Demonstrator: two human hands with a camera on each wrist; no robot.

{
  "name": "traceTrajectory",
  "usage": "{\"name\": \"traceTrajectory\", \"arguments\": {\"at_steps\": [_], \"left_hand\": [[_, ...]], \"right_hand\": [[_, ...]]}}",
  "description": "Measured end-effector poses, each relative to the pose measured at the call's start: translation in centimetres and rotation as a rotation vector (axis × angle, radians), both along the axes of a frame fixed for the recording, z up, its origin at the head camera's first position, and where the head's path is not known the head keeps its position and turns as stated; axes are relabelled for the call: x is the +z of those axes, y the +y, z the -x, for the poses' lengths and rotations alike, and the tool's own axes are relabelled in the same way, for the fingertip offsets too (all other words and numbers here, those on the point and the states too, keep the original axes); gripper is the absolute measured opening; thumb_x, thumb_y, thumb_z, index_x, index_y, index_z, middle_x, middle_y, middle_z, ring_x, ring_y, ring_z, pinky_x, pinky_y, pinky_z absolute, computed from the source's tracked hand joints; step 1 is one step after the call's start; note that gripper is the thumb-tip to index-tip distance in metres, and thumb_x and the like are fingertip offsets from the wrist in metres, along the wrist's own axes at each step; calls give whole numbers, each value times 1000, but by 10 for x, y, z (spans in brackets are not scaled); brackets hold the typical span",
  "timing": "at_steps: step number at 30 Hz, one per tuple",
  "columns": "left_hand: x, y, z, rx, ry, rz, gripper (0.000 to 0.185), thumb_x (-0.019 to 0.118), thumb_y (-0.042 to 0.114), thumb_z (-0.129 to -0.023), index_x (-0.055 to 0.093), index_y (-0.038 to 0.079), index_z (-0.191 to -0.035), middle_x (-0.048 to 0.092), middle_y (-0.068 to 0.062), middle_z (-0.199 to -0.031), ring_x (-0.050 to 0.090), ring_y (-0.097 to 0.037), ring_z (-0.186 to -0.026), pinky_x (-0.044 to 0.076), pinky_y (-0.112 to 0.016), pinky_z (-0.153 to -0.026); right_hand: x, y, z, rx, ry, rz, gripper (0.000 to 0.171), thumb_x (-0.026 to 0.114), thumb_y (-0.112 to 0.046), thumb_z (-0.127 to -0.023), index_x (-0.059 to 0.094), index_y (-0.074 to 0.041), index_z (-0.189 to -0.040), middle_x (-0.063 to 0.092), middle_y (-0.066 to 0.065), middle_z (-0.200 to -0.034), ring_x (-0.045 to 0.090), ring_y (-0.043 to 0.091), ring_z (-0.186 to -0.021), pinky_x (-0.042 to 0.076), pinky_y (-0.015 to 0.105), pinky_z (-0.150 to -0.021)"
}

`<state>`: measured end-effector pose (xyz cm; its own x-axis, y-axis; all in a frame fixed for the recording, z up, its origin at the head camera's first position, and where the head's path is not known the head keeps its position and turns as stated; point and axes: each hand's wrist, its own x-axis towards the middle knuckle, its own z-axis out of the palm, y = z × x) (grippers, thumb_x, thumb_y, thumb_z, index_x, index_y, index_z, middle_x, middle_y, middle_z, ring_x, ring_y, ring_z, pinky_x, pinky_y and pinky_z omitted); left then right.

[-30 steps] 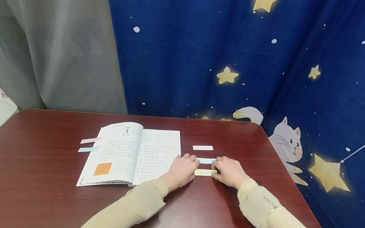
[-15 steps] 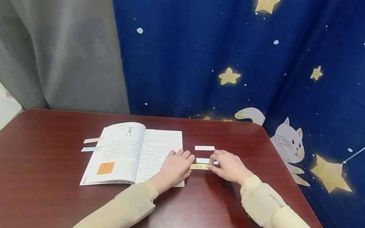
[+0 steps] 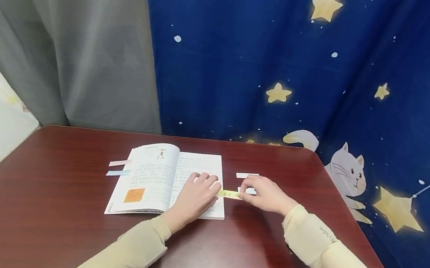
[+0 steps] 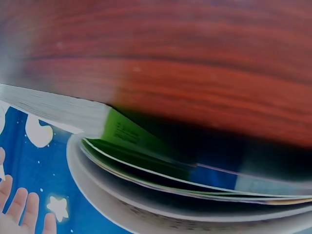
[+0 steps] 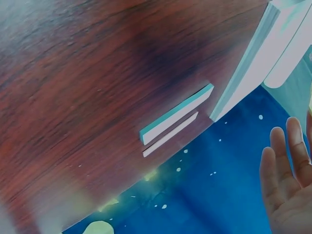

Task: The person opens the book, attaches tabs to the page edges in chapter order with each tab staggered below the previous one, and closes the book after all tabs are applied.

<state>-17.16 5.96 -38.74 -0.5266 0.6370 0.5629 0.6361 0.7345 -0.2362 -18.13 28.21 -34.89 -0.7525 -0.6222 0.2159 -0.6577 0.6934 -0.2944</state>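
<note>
Pinching a yellow sticky strip [image 3: 228, 194] at its right end, the right hand [image 3: 265, 194] holds it level just off the right edge of the open book [image 3: 152, 180]. Strip's left end meets the left hand [image 3: 195, 196]; whether those fingers grip it or only touch cannot be told. Left hand lies palm down on the book's right page, fingers fairly straight.

White strip [image 3: 247, 175] sits on the table [image 3: 47, 202] just beyond the right hand; a light blue strip [image 3: 247, 190] is mostly hidden under that hand. Right wrist view shows a teal-edged strip pad [image 5: 176, 120] and a thin white strip [image 5: 170, 134] lying side by side on the wood; fingers [image 5: 285, 165] there look spread, fairly straight.

Orange sticky note [image 3: 134, 195] is stuck low on the left page. Pink tab [image 3: 119, 163] and blue tab [image 3: 118, 173] stick out past the book's left edge. Blue star curtain [image 3: 309, 65] with a cat print hangs behind, grey curtain [image 3: 69, 33] to its left. Left wrist view is blurred: page edges [image 4: 53, 109], wood.
</note>
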Motion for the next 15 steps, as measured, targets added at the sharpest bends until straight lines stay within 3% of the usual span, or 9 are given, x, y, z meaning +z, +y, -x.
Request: {"name": "traceTrajectory", "arguments": {"at_steps": [7, 15], "left_hand": [[2, -10, -2, -66, 43, -65, 17, 62, 26, -75, 53, 12, -83, 55, -3, -99, 49, -22, -89, 36, -40, -78], [8, -21, -8, -151, -26, -228, 20, 66, 26, -73, 59, 14, -88, 55, -3, -103, 49, -21, -95, 34, -42, -81]], "right_hand": [[2, -4, -1, 38, 1, 30, 8, 64, -24, -79, 58, -23, -75, 52, -12, -80, 49, 9, -75, 41, 29, -67], [8, -8, -8, -29, 36, 36, 12, 61, -34, -80, 62, -24, -86, 57, -9, -98, 52, 11, -93, 43, 33, -76]]}}
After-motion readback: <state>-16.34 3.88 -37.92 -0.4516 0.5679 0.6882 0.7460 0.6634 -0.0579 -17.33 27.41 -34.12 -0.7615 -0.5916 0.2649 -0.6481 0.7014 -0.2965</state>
